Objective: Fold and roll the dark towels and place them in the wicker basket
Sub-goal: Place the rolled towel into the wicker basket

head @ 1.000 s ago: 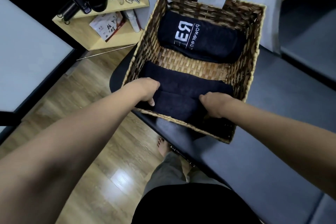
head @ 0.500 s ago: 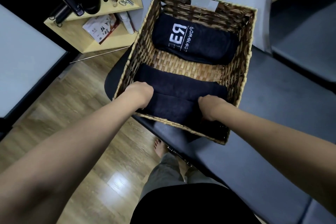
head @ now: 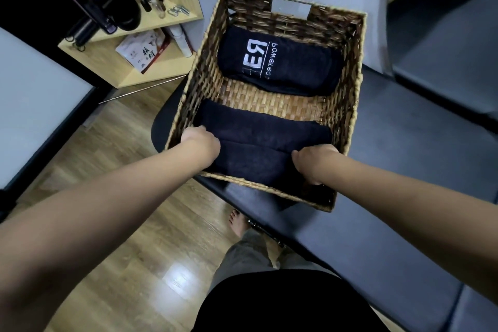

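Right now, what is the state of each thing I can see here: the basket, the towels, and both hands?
wicker basket: open, upright on the dark bench, holding three towels.
printed towel: rolled, at the far wall, white logo up.
middle towel: rolled, apart from the printed one.
near towel: rolled, against the near wall, held at both ends.
left hand: curled on the near towel's left end.
right hand: curled on its right end.
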Tool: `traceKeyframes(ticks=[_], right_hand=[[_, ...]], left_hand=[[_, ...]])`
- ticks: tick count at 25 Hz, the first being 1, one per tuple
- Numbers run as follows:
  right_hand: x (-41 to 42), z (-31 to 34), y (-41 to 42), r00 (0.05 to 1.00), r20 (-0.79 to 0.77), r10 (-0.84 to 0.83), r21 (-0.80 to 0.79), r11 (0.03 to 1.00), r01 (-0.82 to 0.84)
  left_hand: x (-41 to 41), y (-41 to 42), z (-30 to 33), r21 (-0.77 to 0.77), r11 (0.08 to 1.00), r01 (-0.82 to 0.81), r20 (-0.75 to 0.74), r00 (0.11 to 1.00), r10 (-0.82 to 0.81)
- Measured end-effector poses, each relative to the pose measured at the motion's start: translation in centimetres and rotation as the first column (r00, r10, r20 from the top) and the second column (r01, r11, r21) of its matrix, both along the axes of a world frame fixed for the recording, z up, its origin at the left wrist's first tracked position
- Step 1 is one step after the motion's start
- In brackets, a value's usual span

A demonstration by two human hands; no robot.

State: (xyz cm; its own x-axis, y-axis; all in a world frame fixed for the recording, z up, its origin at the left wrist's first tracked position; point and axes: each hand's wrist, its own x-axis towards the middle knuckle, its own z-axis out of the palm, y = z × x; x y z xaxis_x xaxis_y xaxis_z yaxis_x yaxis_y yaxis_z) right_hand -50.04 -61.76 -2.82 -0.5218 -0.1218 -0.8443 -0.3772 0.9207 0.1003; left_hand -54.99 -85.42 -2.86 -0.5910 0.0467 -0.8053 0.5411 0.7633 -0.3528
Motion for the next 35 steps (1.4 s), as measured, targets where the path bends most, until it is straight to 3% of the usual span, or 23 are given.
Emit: traceKeyframes(ticks=[6, 10, 13, 15, 17, 19, 22, 28, 32, 35], right_hand=[[-0.5, -2.8, 0.2, 1.000, 0.007, -0.029, -0.101, 0.994, 0.030], [-1.0, -1.6, -0.2, 0.998, 0.046, -0.038, -0.120, 0.992, 0.044], [-2.1, 0.9, 0.9, 0.995, 0.077, -0.057, -0.182, 0.981, 0.070], [-2.5, 1.7, 1.1, 0.991, 0.057, -0.119, -0.223, 0.966, 0.128], [-2.4, 1.5, 0.8, 0.992, 0.021, -0.122, -0.210, 0.970, 0.124], [-2.1, 1.3, 0.1, 0.994, -0.006, -0.109, -0.182, 0.978, 0.106], [-2.5, 1.0, -0.4, 0.964, 0.049, -0.261, -0.122, 0.956, 0.265], [-1.5, -0.5, -0.8, 0.913, 0.100, -0.396, -0.125, 0.905, 0.406], [-0.5, -1.1, -0.7, 0.874, 0.048, -0.483, -0.183, 0.856, 0.483], [-0.7, -0.1, -0.2, 0.853, 0.034, -0.520, -0.233, 0.826, 0.513]], left_hand=[[-0.4, 0.7, -1.4, 0.003, 0.997, 0.071, 0.045, 0.996, -0.071], [-1.3, 0.1, 0.0, 0.122, 0.990, 0.065, 0.055, 0.996, -0.072], [-1.9, -1.4, 1.7, 0.292, 0.955, -0.051, 0.085, 0.996, 0.027], [-2.2, -1.5, 2.2, 0.455, 0.860, -0.232, 0.149, 0.972, 0.183], [-2.1, -0.9, 1.8, 0.505, 0.781, -0.368, 0.216, 0.930, 0.298], [-1.6, -0.4, 1.4, 0.443, 0.819, -0.364, 0.205, 0.931, 0.303], [-1.1, 0.1, 1.4, 0.236, 0.916, -0.323, 0.138, 0.945, 0.297], [-1.1, 1.3, 2.5, 0.074, 0.914, -0.398, 0.287, 0.887, 0.362], [-1.3, 1.9, 3.2, 0.038, 0.908, -0.417, 0.336, 0.861, 0.381], [-1.7, 1.2, 2.9, 0.110, 0.865, -0.489, 0.324, 0.841, 0.434]])
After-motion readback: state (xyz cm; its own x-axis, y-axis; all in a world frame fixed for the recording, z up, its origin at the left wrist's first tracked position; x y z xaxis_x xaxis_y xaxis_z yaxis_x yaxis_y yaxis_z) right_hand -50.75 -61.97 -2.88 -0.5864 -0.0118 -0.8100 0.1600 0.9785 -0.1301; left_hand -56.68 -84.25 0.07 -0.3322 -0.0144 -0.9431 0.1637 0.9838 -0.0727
